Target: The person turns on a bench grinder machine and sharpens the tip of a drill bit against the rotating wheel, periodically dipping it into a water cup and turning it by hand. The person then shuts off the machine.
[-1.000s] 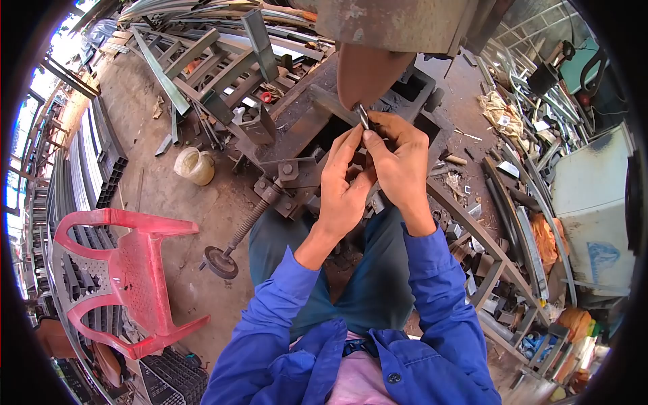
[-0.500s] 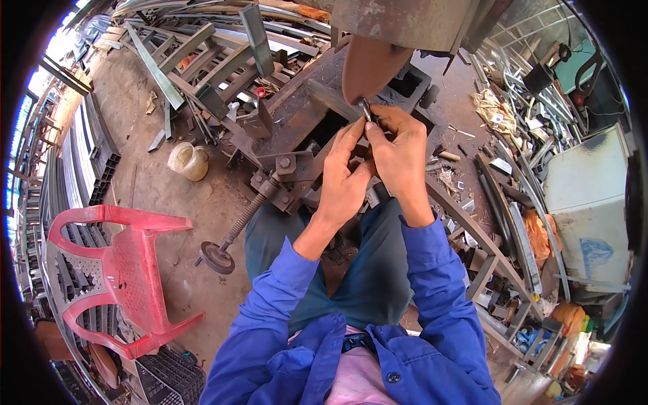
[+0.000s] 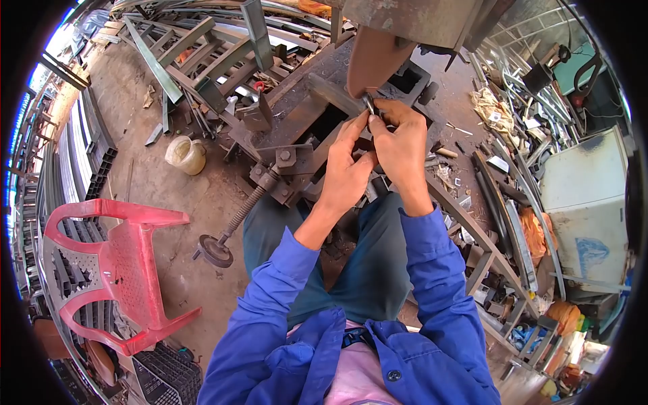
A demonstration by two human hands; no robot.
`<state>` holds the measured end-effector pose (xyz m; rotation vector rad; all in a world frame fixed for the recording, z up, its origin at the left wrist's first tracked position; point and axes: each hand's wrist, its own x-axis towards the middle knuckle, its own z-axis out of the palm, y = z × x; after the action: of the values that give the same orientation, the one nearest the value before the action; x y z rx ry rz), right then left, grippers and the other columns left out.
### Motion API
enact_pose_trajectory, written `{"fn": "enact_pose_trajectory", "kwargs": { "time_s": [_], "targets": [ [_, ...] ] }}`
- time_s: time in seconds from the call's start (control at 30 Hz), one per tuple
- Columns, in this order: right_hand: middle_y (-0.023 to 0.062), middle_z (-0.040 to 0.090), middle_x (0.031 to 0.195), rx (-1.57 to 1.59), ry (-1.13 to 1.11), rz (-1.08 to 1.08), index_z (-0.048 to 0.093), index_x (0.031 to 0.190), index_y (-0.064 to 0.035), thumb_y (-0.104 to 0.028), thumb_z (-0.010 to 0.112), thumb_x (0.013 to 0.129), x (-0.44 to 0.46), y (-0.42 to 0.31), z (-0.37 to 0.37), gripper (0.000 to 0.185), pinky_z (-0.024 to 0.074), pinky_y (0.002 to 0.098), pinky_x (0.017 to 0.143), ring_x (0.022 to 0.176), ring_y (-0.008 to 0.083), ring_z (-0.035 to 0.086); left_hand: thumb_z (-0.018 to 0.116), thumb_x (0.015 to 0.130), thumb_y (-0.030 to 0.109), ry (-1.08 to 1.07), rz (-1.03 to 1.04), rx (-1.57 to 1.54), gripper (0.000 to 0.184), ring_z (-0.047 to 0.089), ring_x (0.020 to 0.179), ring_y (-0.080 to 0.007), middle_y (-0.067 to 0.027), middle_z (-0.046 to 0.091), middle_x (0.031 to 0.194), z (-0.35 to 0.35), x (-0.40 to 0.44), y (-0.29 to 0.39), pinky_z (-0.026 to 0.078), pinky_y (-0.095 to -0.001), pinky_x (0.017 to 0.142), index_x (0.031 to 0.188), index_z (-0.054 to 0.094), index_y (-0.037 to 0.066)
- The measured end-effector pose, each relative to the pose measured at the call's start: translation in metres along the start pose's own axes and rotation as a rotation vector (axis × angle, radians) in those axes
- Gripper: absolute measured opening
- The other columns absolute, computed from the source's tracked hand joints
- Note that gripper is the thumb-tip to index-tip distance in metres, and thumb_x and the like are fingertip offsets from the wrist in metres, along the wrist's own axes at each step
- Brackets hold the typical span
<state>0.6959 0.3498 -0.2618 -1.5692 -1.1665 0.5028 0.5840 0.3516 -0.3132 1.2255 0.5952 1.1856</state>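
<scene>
A small shiny metal bit [image 3: 368, 103] is pinched between the fingertips of both my hands, its tip at the lower edge of a reddish-brown abrasive wheel [image 3: 372, 61]. My left hand [image 3: 345, 165] comes from the left, fingers pointing up to the bit. On the right, my right hand [image 3: 400, 142] has its thumb and bent fingers closed round the bit's near end. Above the wheel sits a worn metal guard [image 3: 412, 20]. Beneath the hands is a dark metal machine base [image 3: 297, 115]. Whether the tip touches the wheel is hard to tell.
A threaded screw with a handwheel [image 3: 216, 251] juts out left of my knees. Further left are a red plastic chair [image 3: 135, 270] and a translucent tub [image 3: 185, 155]. A metal frame [image 3: 482, 239] runs along my right, beside scrap and a pale metal panel [image 3: 584, 202].
The view has shifted slightly, so the wheel and guard appear further right and the chair further left. Both hands keep their hold on the bit by the wheel's edge.
</scene>
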Motion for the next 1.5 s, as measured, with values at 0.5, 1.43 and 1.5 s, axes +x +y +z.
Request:
{"fn": "enact_pose_trajectory", "kwargs": {
  "time_s": [0.5, 1.43, 1.5],
  "targets": [
    [0.0184, 0.075, 0.086, 0.116, 0.011, -0.037, 0.072, 0.116, 0.0103, -0.001, 0.066, 0.090, -0.006, -0.012, 0.002, 0.029, 0.0545, 0.0331, 0.068, 0.071, 0.0167, 0.067, 0.052, 0.091, -0.010, 0.001, 0.041, 0.023, 0.065, 0.060, 0.092, -0.0068, -0.0026, 0.060, 0.129, -0.001, -0.005, 0.019, 0.050, -0.0222, 0.075, 0.155, 0.047, -0.001],
    [0.0219, 0.070, 0.085, 1.388, -0.637, -0.189, 0.070, 0.105, 0.0040, -0.003, 0.082, 0.084, -0.054, 0.014, -0.010, 0.025, 0.0534, 0.0338, 0.052, 0.068, 0.0248, 0.069, 0.070, 0.090, -0.003, -0.050, 0.425, 0.061, 0.037, 0.067, 0.094, -0.0159, -0.0208, 0.054, 0.143, -0.011, -0.082, 0.062, 0.051, -0.0258, 0.073, 0.127, 0.069, -0.006],
    [0.0230, 0.070, 0.084, 1.360, -0.670, -0.239, 0.070, 0.105, 0.0039, -0.003, 0.082, 0.084, -0.055, 0.010, -0.013, 0.025, 0.0537, 0.0338, 0.052, 0.068, 0.0255, 0.069, 0.070, 0.091, -0.002, -0.052, 0.429, 0.039, 0.034, 0.068, 0.094, -0.0164, -0.0216, 0.055, 0.142, -0.012, -0.084, 0.063, 0.052, -0.0265, 0.075, 0.125, 0.070, -0.005]
  ]
}}
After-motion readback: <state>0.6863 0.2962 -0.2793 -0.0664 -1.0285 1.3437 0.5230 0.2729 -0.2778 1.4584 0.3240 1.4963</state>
